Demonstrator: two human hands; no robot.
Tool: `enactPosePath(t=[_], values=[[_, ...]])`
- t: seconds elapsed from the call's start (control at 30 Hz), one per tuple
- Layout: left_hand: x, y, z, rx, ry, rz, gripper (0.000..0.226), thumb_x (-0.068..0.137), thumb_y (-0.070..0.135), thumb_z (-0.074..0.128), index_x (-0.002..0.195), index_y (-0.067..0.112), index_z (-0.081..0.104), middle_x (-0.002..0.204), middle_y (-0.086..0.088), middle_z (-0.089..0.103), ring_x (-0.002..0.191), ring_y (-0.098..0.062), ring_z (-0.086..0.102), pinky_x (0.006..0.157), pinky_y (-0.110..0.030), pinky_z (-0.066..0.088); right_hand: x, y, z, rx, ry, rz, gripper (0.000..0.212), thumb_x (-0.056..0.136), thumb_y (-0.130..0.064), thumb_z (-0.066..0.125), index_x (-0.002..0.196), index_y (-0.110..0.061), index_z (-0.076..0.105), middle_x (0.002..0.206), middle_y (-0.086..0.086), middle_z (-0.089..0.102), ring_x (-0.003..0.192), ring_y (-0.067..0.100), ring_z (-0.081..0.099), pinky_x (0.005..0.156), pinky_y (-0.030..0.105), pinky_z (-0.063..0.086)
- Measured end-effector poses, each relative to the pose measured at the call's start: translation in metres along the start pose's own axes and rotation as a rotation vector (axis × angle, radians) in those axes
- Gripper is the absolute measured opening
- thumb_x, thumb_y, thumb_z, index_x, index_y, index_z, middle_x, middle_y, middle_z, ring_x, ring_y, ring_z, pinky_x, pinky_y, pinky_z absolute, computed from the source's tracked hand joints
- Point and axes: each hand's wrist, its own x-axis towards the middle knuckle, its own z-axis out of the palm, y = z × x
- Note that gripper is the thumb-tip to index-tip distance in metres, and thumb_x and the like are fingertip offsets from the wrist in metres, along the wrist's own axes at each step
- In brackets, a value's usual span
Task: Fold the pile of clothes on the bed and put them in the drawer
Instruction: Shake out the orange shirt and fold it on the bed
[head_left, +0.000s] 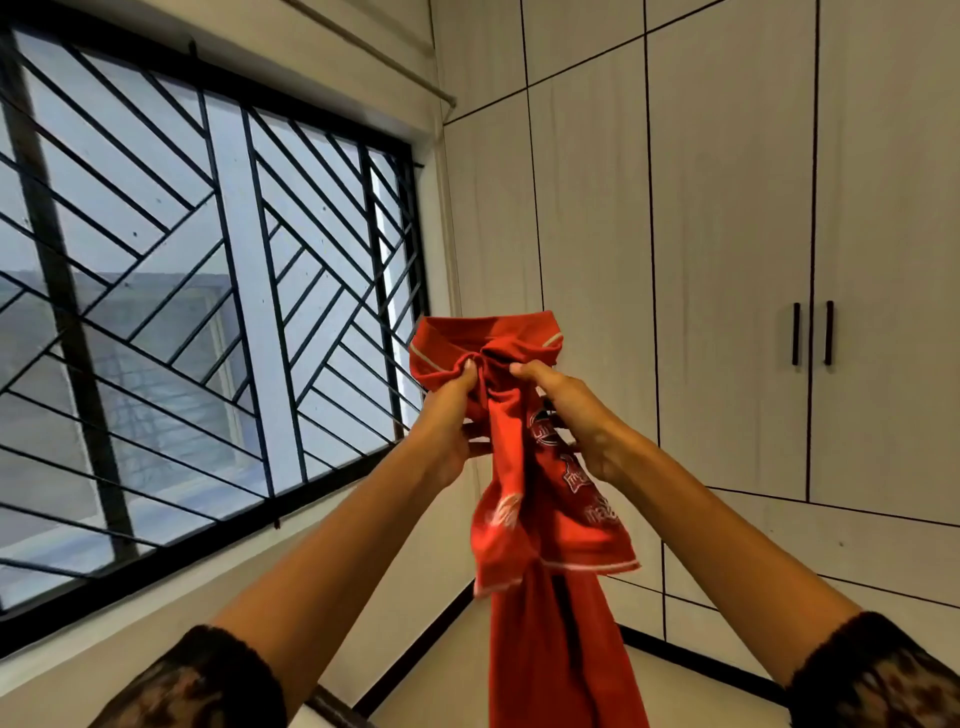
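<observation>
Both my left hand (449, 415) and right hand (566, 410) are bunching the red shirt (545, 519) just under its collar. It's light, floppy stuff, so I'd regrip at the shoulders.

The view comes from a wide-angle camera on the person's head. It faces forward into a room corner and is rolled, so the walls lean. A black-barred glass window (208, 312) fills the left half, seen at a slant from nearby, and white panelled wardrobe doors (727, 234) fill the right. Both forearms enter from the bottom edge and run away from the lens. At arm's reach, just right of centre, the left hand (447, 421) and right hand (576, 415) grip a red printed jersey shirt (540, 519).
</observation>
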Motion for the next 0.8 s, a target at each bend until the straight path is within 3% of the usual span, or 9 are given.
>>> enactPosePath(t=[0.13,0.23,0.33,0.4,0.53,0.6,0.67,0.73,0.8], values=[[0.006,-0.008,0.001,-0.013,-0.038,-0.04,0.017,0.089,0.018,0.049,0.08,0.017,0.064,0.074,-0.003,0.064,0.071,-0.019,0.059,0.077,-0.036,0.048,-0.002,0.004,-0.003,0.069,0.079,0.014,0.019,0.087,-0.043,0.059,0.084,-0.025,0.059,0.073,-0.007,0.06,0.048,0.0,0.057,0.032,0.009,0.038],[0.013,-0.005,-0.001,-0.161,0.047,-0.084,0.021,0.084,0.012,0.043,0.071,0.013,0.059,0.07,-0.007,0.058,0.064,-0.02,0.054,0.074,-0.033,0.047,0.007,0.005,-0.007,0.149,0.231,0.043,0.005,0.09,-0.021,0.058,0.087,-0.019,0.061,0.082,0.002,0.063,0.064,0.01,0.057,0.05,0.021,0.047],[0.024,0.002,-0.013,-0.364,0.02,-0.049,0.036,0.089,0.016,0.031,0.078,0.005,0.064,0.073,-0.015,0.066,0.066,-0.027,0.061,0.081,-0.039,0.051,0.017,0.001,-0.025,0.385,0.284,0.045,0.025,0.089,0.004,0.043,0.075,-0.009,0.059,0.068,0.009,0.06,0.058,0.018,0.056,0.05,0.026,0.052],[0.027,0.006,-0.02,-0.358,0.0,-0.015,0.037,0.091,0.023,0.031,0.072,0.012,0.061,0.063,-0.009,0.064,0.058,-0.023,0.059,0.069,-0.034,0.051,0.021,0.001,-0.037,0.357,0.299,0.024,0.028,0.089,0.006,0.039,0.075,-0.008,0.058,0.066,0.011,0.06,0.052,0.019,0.057,0.049,0.029,0.054],[0.018,0.017,-0.028,0.039,-0.209,0.047,0.018,0.079,0.03,0.06,0.077,0.014,0.068,0.073,-0.006,0.07,0.066,-0.021,0.066,0.071,-0.031,0.055,0.031,0.009,-0.053,0.132,0.349,-0.061,0.029,0.089,0.006,0.044,0.072,-0.01,0.06,0.07,0.008,0.062,0.061,0.019,0.058,0.064,0.032,0.053],[0.017,0.017,-0.036,0.325,-0.267,0.163,0.036,0.066,0.029,0.079,0.097,0.013,0.07,0.093,-0.009,0.072,0.083,-0.023,0.07,0.078,-0.034,0.056,0.037,0.011,-0.065,-0.083,0.383,-0.1,0.023,0.089,-0.004,0.054,0.068,-0.013,0.058,0.074,0.009,0.06,0.069,0.02,0.056,0.066,0.034,0.049],[0.017,0.017,-0.046,0.488,-0.205,0.279,0.057,0.063,0.023,0.085,0.114,0.01,0.063,0.103,-0.007,0.071,0.092,-0.019,0.069,0.078,-0.03,0.056,0.037,0.011,-0.079,-0.318,0.434,-0.136,0.022,0.086,-0.021,0.064,0.066,-0.016,0.057,0.073,0.006,0.059,0.071,0.02,0.053,0.067,0.034,0.044],[0.014,0.022,-0.059,0.583,-0.108,0.364,0.046,0.072,0.02,0.08,0.114,0.01,0.062,0.101,-0.003,0.07,0.088,-0.012,0.068,0.075,-0.021,0.055,0.032,0.01,-0.093,-0.482,0.439,-0.185,0.024,0.086,-0.03,0.065,0.067,-0.015,0.06,0.067,0.003,0.058,0.068,0.018,0.051,0.064,0.03,0.039],[0.011,0.029,-0.074,0.74,-0.017,0.351,0.032,0.076,0.028,0.076,0.101,0.009,0.067,0.09,-0.005,0.07,0.079,-0.013,0.066,0.069,-0.021,0.054,0.023,0.007,-0.105,-0.488,0.387,-0.179,0.027,0.086,-0.035,0.065,0.07,-0.014,0.065,0.063,0.001,0.061,0.061,0.014,0.054,0.057,0.025,0.04]])
